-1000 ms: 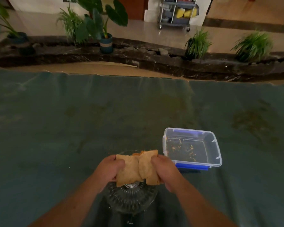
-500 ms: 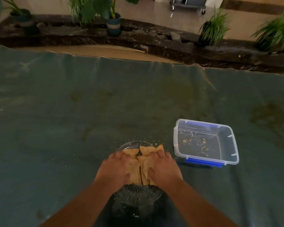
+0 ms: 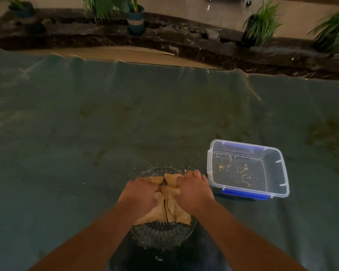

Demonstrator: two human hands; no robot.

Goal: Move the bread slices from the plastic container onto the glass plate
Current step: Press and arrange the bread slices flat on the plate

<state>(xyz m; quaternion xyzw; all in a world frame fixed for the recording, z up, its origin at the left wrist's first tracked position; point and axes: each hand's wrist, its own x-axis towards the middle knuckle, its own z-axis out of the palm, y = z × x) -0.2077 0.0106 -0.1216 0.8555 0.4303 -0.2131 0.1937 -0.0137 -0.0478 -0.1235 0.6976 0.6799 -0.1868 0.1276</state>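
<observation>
Tan bread slices (image 3: 167, 202) lie in a stack on the round glass plate (image 3: 160, 236) near the table's front edge. My left hand (image 3: 140, 194) grips the stack's left side and my right hand (image 3: 193, 191) grips its right side, with fingers curled over the top. A split runs down the middle of the top slices. To the right of the plate stands the clear plastic container (image 3: 283, 169) with blue clips; it holds only crumbs.
A teal cloth (image 3: 86, 133) covers the table, with crumbs scattered around the plate. Beyond the far edge runs a dark stone ledge (image 3: 184, 42) with potted plants (image 3: 259, 26).
Both hands lowered the bread from above the plate down onto it. The hands stay on the slices, and the view has tilted downward.
</observation>
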